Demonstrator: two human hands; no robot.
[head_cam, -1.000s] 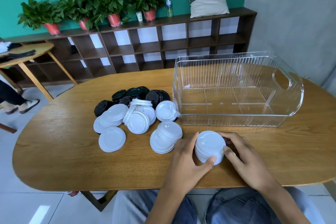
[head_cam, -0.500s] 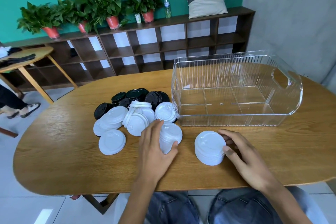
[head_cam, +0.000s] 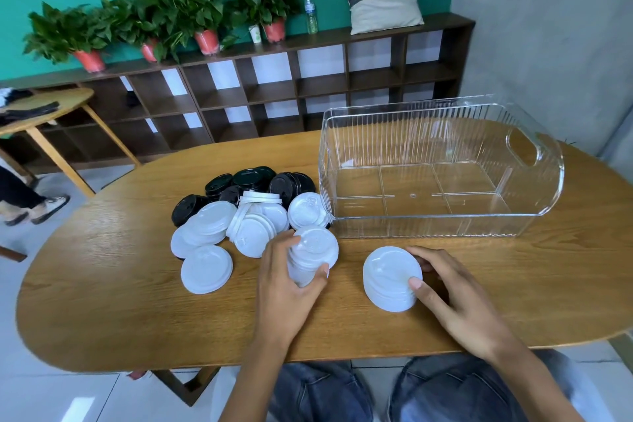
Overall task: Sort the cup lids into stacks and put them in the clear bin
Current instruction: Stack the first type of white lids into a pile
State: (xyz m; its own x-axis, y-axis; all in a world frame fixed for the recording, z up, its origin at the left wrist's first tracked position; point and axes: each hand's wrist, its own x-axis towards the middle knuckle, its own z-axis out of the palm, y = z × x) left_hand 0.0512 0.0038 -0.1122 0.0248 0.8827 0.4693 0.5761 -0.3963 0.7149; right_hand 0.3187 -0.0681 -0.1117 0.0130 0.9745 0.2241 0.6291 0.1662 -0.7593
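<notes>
Since the earlier frames, the left hand has left the neat white stack and now clamps its grip round a second white lid stack. Right hand steadies the neat stack, fingers curled on its rim. Loose white lids and black lids remain unsorted on the table; the clear bin holds nothing yet.

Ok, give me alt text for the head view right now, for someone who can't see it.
At a wooden table, the left hand grips a short stack of white lids while the right hand holds a second white stack. Loose white lids and black lids lie behind, beside an empty clear bin.
</notes>
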